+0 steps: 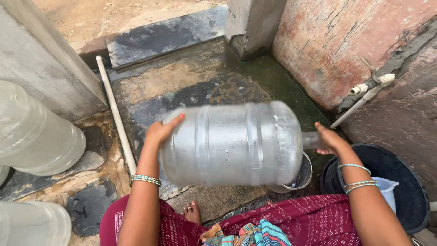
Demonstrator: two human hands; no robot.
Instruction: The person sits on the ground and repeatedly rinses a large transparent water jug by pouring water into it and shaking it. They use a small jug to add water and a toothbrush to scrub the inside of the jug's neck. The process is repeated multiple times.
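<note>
The left hand [160, 130] lies flat with fingers spread and curled over the base end of a large clear plastic water jug [232, 143], thumb up across its rounded bottom, so it cups rather than grips. The right hand [331, 140] has its fingers closed round the jug's narrow neck, which they mostly hide. Between the two hands the jug is held off the ground on its side, nearly level, base toward the person's left, and it looks blurred. Bangles sit on both wrists. Just under the neck end stands a small metal pot [298, 180] on the wet stone floor [191, 86], and beside it, toward the floor's right edge, a black tub [400, 182] holds a white plastic mug [387, 189]. Two more clear jugs [34, 132] stand along the left edge. A white pipe [114, 109] lies on the floor, and a white tap [368, 89] juts from the stained wall.
</note>
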